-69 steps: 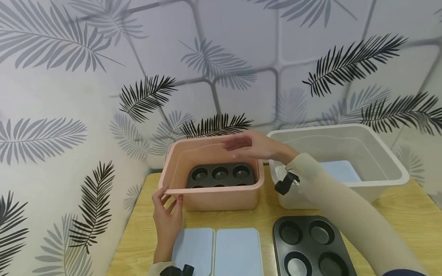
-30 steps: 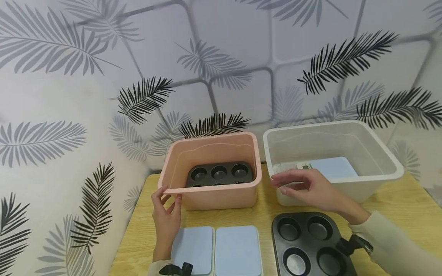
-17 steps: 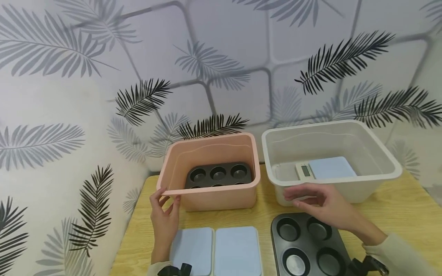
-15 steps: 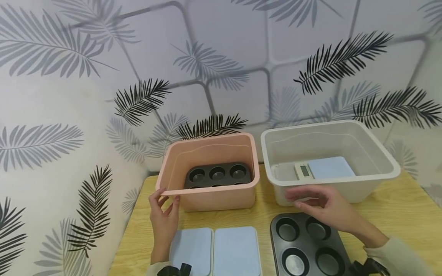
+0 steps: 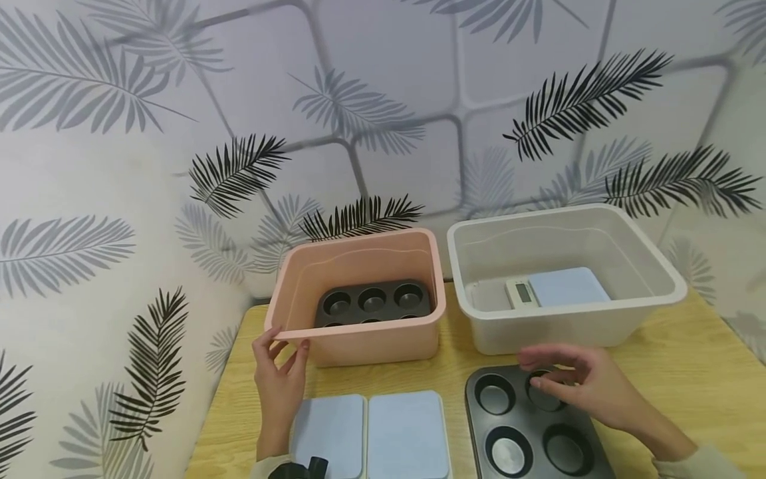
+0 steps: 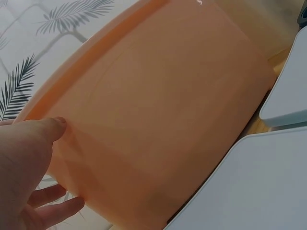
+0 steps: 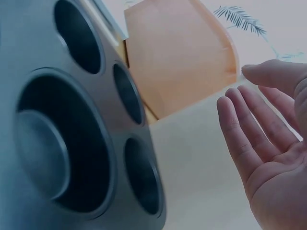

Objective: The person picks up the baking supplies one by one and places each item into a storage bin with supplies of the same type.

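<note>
Leaf-patterned wall covering (image 5: 383, 86) fills the upper half of the head view, with a wooden table (image 5: 688, 372) across the bottom. Standing on it near the centre is a pink bin (image 5: 377, 342), and inside that bin lies a dark muffin tin (image 5: 391, 299). At centre left, the left hand (image 5: 280, 386) grips the bin's near left corner; the left wrist view shows the thumb against the outer wall below the rim and other fingers bent at the corner's far side. To the right stands a white bin (image 5: 556, 332) holding a blue-topped device (image 5: 565, 287) with a small display. At lower right, the right hand (image 5: 601, 389) hangs over the upper right part of a larger-cupped muffin tin (image 5: 529, 412), its fingers loosely bent, thumb well apart from them in the right wrist view, with nothing in their hold. Two flat pale blue rectangles, one on the left (image 5: 329, 429) and one on the right (image 5: 408, 429), lie side by side at bottom centre, in front of the pink bin.
</note>
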A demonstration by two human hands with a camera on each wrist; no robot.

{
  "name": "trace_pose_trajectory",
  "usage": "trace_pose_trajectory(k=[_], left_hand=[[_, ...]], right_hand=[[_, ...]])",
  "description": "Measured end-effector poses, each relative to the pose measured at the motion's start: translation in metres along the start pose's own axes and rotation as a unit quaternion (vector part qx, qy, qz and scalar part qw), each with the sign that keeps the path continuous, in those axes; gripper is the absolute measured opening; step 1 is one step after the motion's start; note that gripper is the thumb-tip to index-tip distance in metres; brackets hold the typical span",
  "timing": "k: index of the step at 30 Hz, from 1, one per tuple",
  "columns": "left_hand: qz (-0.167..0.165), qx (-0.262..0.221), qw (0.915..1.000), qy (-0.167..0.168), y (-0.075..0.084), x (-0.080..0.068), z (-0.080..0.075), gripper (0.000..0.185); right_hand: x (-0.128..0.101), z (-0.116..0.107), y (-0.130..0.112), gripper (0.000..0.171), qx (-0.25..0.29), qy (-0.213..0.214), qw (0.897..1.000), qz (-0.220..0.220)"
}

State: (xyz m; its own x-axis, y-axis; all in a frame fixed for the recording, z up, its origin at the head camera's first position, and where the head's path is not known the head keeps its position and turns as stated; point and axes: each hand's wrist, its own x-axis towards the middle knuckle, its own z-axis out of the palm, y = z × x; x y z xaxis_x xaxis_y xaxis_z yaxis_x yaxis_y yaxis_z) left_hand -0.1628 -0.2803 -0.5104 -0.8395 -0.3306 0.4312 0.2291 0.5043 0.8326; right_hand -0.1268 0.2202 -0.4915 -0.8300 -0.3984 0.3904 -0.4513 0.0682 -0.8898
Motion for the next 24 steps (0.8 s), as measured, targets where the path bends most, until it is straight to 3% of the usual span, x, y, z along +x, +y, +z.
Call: trace_pose_trajectory(k=[6, 17, 24], left_hand=[[-0.004, 0.005, 1.0, -0.001, -0.001, 0.001, -0.001, 0.063], [-0.004, -0.003, 1.0, -0.002, -0.002, 0.001, -0.001, 0.061], [-0.004, 0.0, 1.0, -0.005, 0.0, 0.0, -0.001, 0.061]], right_hand=[[-0.017, -0.002, 0.008, 0.044, -0.003, 0.014, 1.0, 0.013], [-0.052, -0.01, 0.012, 0.044, -0.073, 0.058, 0.992, 0.084], [-0.07, -0.015, 0.02, 0.042, -0.125, 0.089, 0.978, 0.143]])
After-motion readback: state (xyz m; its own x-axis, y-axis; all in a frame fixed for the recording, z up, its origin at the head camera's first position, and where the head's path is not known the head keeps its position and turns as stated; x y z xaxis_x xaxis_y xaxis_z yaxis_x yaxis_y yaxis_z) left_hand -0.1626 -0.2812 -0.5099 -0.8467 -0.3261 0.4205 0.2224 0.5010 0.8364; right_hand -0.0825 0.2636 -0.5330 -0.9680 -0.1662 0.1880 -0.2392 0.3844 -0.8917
